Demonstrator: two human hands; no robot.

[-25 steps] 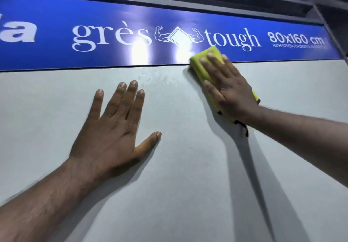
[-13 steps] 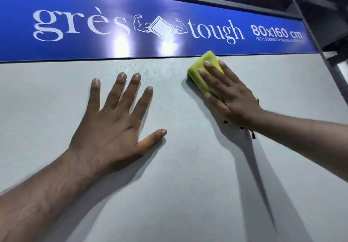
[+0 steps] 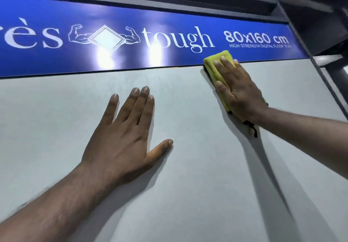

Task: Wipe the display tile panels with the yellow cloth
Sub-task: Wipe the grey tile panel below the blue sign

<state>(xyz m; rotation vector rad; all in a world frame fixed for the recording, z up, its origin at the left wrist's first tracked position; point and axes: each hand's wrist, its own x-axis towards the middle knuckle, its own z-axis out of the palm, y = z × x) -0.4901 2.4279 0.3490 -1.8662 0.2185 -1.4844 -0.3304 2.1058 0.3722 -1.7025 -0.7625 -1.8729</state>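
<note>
Straight-fingered right hand [image 3: 241, 95] presses yellow cloth [image 3: 216, 63] on tile panel [image 3: 207, 185]; flat left hand [image 3: 120, 138] touches panel

This is looking like a tile showroom: a blue sign [image 3: 169, 57] reading "80x160 cm, high strength digital floor tiles" is running along the top edge of a large grey display tile panel [image 3: 207, 176], which is sitting in a dark grey frame [image 3: 131, 1].

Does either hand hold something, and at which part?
Nothing is gripped. The right hand presses flat on the yellow cloth, covering its middle; the left hand lies flat on the tile panel.
</note>
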